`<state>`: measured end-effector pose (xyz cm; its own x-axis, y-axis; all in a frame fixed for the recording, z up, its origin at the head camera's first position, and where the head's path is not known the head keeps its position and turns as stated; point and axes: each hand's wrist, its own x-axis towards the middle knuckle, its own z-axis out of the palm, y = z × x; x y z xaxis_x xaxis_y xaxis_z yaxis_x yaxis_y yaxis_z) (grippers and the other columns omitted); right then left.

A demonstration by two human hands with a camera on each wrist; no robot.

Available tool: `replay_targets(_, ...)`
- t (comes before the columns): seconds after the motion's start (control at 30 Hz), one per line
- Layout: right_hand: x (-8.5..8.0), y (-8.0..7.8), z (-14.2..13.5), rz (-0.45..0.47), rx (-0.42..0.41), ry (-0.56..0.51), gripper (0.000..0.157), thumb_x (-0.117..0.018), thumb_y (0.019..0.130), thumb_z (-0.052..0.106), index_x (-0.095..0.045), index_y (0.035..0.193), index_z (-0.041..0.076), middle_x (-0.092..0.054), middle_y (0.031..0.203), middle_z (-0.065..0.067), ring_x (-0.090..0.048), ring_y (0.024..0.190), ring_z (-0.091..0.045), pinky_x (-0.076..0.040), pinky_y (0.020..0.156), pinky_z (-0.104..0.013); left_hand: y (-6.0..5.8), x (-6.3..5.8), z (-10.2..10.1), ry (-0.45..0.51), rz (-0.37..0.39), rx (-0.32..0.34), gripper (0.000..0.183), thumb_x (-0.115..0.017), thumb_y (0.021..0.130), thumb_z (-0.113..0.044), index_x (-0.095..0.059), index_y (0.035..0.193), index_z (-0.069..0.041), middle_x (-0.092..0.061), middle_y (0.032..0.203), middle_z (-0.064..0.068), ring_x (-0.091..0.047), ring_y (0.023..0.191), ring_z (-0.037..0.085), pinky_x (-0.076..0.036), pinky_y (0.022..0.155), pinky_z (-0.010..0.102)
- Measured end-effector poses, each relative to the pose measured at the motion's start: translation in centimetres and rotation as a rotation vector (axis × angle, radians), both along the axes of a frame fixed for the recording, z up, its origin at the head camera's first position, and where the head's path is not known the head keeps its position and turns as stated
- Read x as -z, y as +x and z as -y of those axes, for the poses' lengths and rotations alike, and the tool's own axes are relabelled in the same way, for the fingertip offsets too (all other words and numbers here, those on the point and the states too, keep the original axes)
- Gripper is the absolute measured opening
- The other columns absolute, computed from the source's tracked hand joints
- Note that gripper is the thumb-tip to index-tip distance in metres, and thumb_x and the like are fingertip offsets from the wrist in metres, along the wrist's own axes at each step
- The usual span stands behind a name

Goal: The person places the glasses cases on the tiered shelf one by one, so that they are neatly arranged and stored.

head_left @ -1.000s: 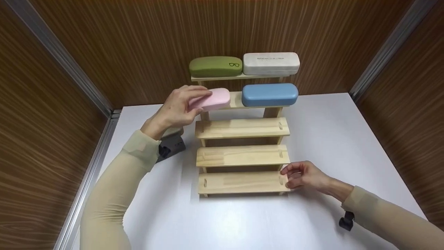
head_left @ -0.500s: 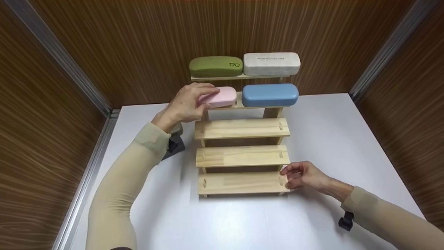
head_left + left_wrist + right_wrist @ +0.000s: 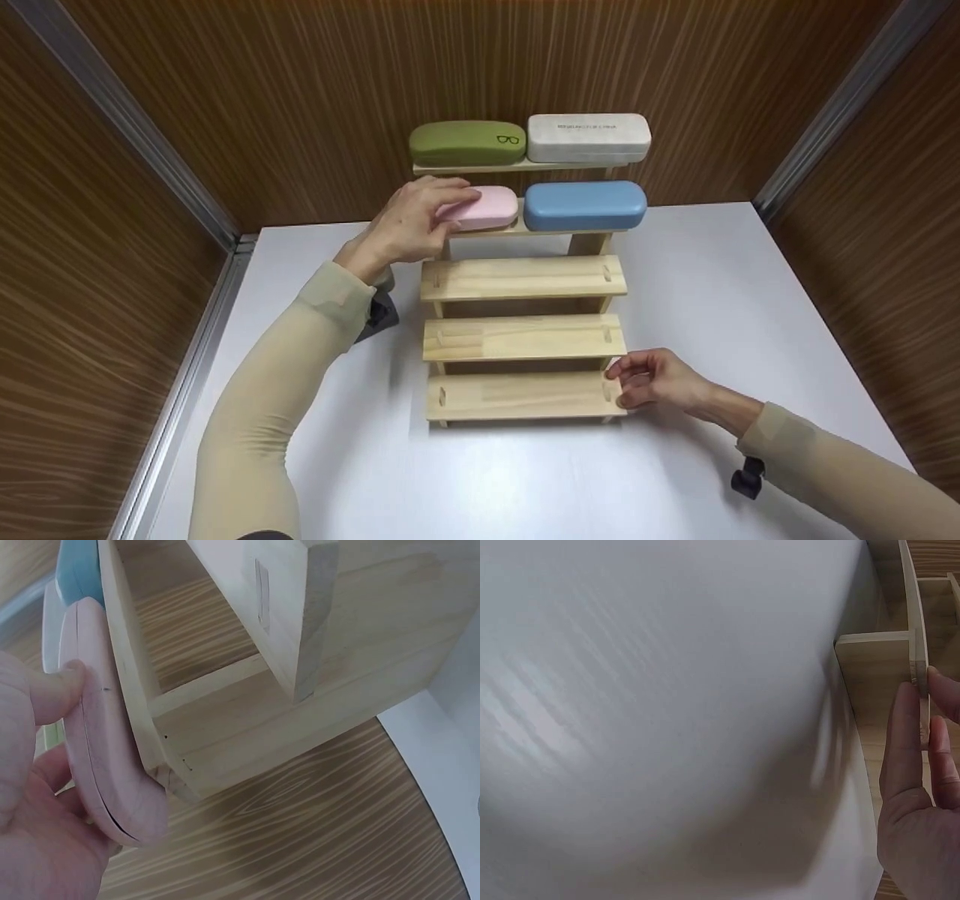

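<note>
My left hand [image 3: 409, 221] grips a pink glasses case [image 3: 487, 208], thumb on its front and fingers over its top. The case is at the left part of the second-highest board of a stepped wooden rack [image 3: 525, 279]. Close to its right end lies a blue glasses case [image 3: 585, 205]. In the left wrist view the pink case [image 3: 112, 727] lies along the board, its near end reaching past the board's end. My right hand [image 3: 664, 381] pinches the right end of the lowest board; in the right wrist view thumb and fingers straddle that board's edge [image 3: 917, 637].
On the top board sit a green glasses case [image 3: 466, 144] and a white one [image 3: 589, 138]. A dark grey object [image 3: 381, 319] lies on the white table [image 3: 720, 285] left of the rack, partly behind my left wrist. Wood-grain walls [image 3: 480, 60] enclose the table.
My left hand has carried the pink case rightward along the second-highest board, narrowing the gap to the blue case. The right hand has stayed in place on the lowest board.
</note>
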<state>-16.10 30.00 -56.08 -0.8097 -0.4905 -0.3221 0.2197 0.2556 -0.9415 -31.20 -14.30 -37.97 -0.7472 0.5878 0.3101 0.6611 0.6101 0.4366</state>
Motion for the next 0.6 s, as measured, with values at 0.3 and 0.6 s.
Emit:
replay_targets(0.3, -0.09, 0.07, -0.06, -0.024, -0.001, 0.019, 0.051, -0.086, 0.085, -0.005, -0.065, 0.129, -0.021, -0.074, 0.102, 0.004, -0.073, 0.087, -0.003, -0.066, 0.078, -0.018, 0.28, 0.19, -0.29, -0.006, -0.009, -0.015, 0.051, -0.071, 0.101, -0.007, -0.072, 0.151, -0.014, -0.066, 0.162, 0.015, -0.059, 0.15, 0.037, -0.042, 0.132, 0.06)
replay_targets(0.6, -0.02, -0.01, -0.05, -0.037, -0.008, 0.024, 0.053, -0.086, 0.085, -0.006, -0.064, 0.13, -0.022, -0.074, 0.102, 0.004, -0.072, 0.088, -0.004, -0.064, 0.08, -0.017, 0.14, 0.63, -0.42, 0.012, -0.022, -0.02, 0.05, -0.071, 0.102, -0.008, -0.072, 0.151, -0.013, -0.066, 0.162, 0.016, -0.059, 0.147, 0.039, -0.04, 0.131, 0.063)
